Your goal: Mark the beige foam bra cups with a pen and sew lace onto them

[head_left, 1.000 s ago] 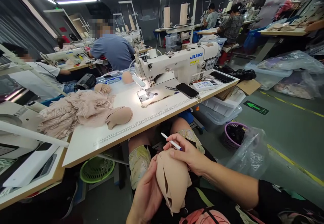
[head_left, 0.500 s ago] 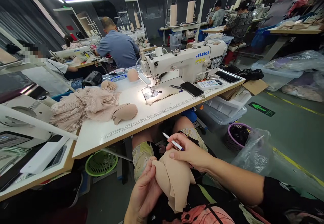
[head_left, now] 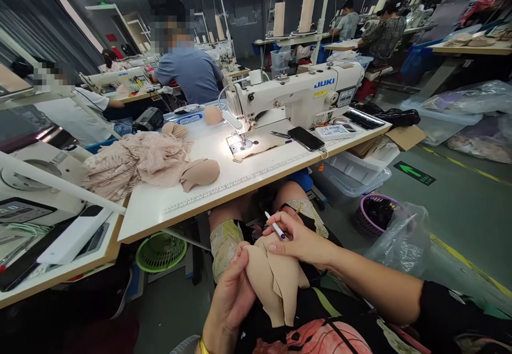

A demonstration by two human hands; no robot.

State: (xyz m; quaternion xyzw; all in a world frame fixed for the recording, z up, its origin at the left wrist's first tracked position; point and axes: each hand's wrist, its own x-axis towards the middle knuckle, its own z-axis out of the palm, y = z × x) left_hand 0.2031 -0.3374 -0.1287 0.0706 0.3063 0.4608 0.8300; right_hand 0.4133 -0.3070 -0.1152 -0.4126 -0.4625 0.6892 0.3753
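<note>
Over my lap, my left hand point(head_left: 234, 284) is closed on the left edge of beige foam bra cups point(head_left: 260, 276), its thumb on top. The cups overlap, with their narrow ends toward me. My right hand point(head_left: 298, 239) grips a white marker pen point(head_left: 275, 225) with a purple end between its fingers. Its thumb rests on the upper part of the cups. The fingers beneath the cups are hidden. Another beige cup piece point(head_left: 200, 174) lies on the sewing table point(head_left: 160, 220), beside a heap of beige lace fabric point(head_left: 140, 162).
A white JUKI sewing machine point(head_left: 296, 95) stands on the table with its lamp lit. A black phone point(head_left: 306, 138) and tweezers point(head_left: 280, 134) lie near it. Green point(head_left: 162, 252) and purple point(head_left: 372, 215) baskets sit below. Several people work at machines farther off.
The cups have turned slightly in my hands, and their lower ends now lie side by side. The pen has tilted a little, its purple end nearer me. The view has shifted slightly.
</note>
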